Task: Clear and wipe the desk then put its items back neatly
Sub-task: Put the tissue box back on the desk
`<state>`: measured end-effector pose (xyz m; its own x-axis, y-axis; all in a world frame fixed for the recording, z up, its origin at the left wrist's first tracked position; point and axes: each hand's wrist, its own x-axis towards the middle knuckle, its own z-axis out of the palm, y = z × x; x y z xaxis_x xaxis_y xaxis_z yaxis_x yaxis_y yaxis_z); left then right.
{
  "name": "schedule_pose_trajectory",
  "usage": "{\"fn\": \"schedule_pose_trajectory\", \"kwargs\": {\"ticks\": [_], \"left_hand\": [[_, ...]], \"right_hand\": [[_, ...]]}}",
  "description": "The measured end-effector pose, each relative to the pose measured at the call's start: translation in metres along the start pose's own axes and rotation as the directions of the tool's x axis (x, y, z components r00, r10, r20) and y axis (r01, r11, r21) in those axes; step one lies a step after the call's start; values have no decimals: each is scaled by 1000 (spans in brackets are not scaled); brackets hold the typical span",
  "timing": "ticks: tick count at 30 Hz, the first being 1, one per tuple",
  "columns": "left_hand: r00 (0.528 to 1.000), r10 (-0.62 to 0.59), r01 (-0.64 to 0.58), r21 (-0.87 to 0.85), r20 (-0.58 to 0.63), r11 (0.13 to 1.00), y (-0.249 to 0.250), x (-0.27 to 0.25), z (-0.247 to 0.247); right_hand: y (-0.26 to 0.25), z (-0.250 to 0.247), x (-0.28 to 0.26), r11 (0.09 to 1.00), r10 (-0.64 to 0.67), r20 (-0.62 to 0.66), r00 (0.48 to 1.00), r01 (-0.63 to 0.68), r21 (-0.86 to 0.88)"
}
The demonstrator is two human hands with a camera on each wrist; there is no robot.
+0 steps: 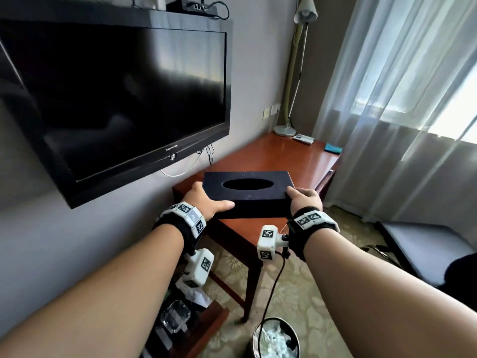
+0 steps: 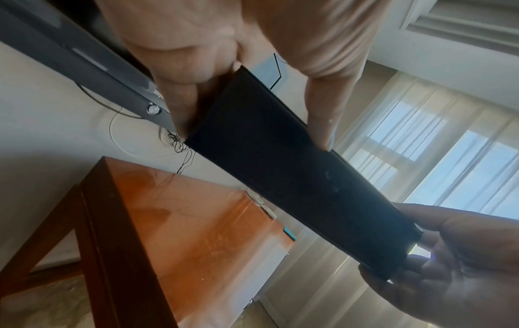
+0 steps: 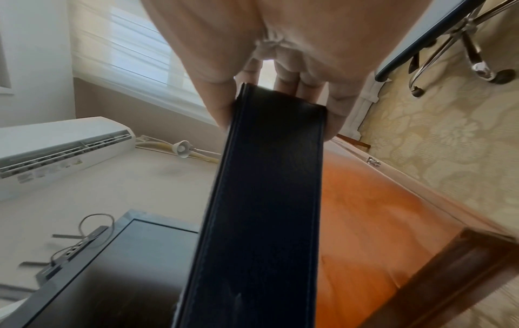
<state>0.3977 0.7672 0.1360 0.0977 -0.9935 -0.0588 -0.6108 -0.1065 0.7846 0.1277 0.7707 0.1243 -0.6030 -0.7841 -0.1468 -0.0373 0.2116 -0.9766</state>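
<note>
A black rectangular tissue box with an oval slot in its lid [image 1: 247, 193] is held at both ends above the near end of the reddish-brown polished wooden desk [image 1: 271, 156], apparently clear of the top, as the left wrist view suggests. Whether it is being taken off or set back cannot be told; the bare, glossy surface suggests the putting-back step. A level lowering onto the top, squared to the edge, would be called for next.

At the left, the left hand [image 1: 206, 202] is clamped on the box's end: the thumb is laid along the near face and the fingers [image 2: 182, 111] are wrapped behind. At the right, the right hand [image 1: 304, 200] is closed on the opposite end, thumb over the lid, fingers [image 3: 334, 115] curled underneath. Further right, a white remote control [image 1: 303, 138] and a teal cloth [image 1: 333, 148] lie at the far end.
</note>
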Motion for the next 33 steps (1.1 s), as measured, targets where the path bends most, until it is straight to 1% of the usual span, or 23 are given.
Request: {"fn": "schedule_pose_trajectory", "kwargs": {"ticks": [5,8,10,13,16,19,23,29,32,33], "left_hand": [[993,-118,116,-51,-27,992,14,15,60],[978,-208,205,-76,-31,976,5,17,82],[966,-257,255,-57,-32,965,-6,22,89],[950,-310,309,-28,-38,951,-20,40,86],[943,-328,328,-5,-57,945,-31,71,75],[939,-338,338,-12,-63,941,-42,115,65],[937,-346,344,-47,-48,938,-46,169,57],[918,-394,391,-62,-48,918,-58,225,44],[904,-422,418,-69,-65,906,-69,244,42],[893,-445,441,-72,-66,895,-76,252,44]], "right_hand": [[21,-18,61,999,40,63,997,-40,-6],[41,-11,83,997,80,112,990,-77,-28],[54,-1,91,993,117,155,981,-113,-36],[64,25,104,988,150,199,968,-142,-52],[63,59,119,985,171,251,953,-156,-80],[53,94,139,981,187,272,944,-168,-94],[32,137,178,979,192,290,937,-162,-124],[10,192,211,976,189,335,923,-141,-163],[12,220,227,969,205,363,909,-136,-206],[14,230,233,965,213,374,903,-134,-224]]}}
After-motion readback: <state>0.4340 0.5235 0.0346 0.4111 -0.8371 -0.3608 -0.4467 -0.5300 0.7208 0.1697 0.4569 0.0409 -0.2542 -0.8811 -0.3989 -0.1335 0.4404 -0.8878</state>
